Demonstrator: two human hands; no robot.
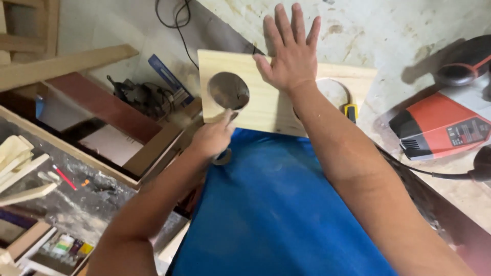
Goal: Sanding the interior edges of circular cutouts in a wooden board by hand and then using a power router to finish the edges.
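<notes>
Blue cloth (276, 204) fills the middle of the view, running up to the near edge of a stained, pale workbench (388, 30). On that edge lies a pale rectangular pine board (271, 110) with a round hole (228, 90) cut through its left half. Further right on the bench sits a red and black power tool (442, 125) with a black cable (434, 174) trailing from it.

Down at the left stands an open wooden box (148, 153), holding a dark tangle of tools and cord (138, 94) and a blue flat tool (166, 76).

His right hand (291, 59) lies flat on the board's upper middle, fingers spread wide. His left hand (215, 138) is at the board's lower left edge, just below the hole, fingers curled around a small tool (224, 156) too blurred to make out. A yellow and black tape measure (350, 111) peeks out behind the right forearm.
</notes>
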